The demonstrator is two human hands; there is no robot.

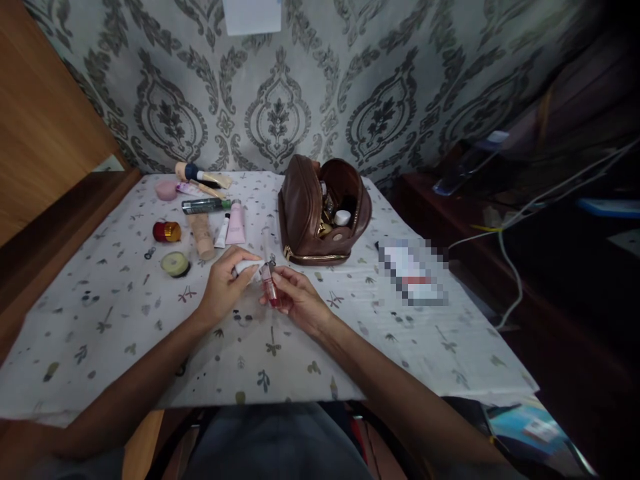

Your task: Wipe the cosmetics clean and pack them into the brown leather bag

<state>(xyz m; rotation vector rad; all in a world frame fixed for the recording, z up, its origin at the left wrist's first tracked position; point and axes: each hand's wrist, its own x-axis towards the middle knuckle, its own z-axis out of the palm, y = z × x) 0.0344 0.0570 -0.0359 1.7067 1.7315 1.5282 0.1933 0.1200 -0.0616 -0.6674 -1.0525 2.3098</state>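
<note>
My right hand (303, 301) is closed around a small clear tube with a red end, which looks like a lip gloss (271, 285). Pinched in my left hand (225, 285) is a white piece that looks like a folded wipe (247, 265), close against the tube's upper end. Both hands are over the near middle of the table. Just beyond them stands a brown makeup bag (303, 200), unzipped, with a white-lidded jar (342, 217) and other small items inside. Left of the bag lie a pink tube (236, 225), a small white tube (223, 231) and a beige tube (203, 237).
A patterned cloth (310, 373) covers the table. At left are a green round container (175, 265), a red-and-gold jar (167, 232), a dark bottle (205, 205), a pink sponge (166, 190) and brushes (215, 179). A blurred-out flat object (413, 273) lies right; white cables (515, 287) hang beyond.
</note>
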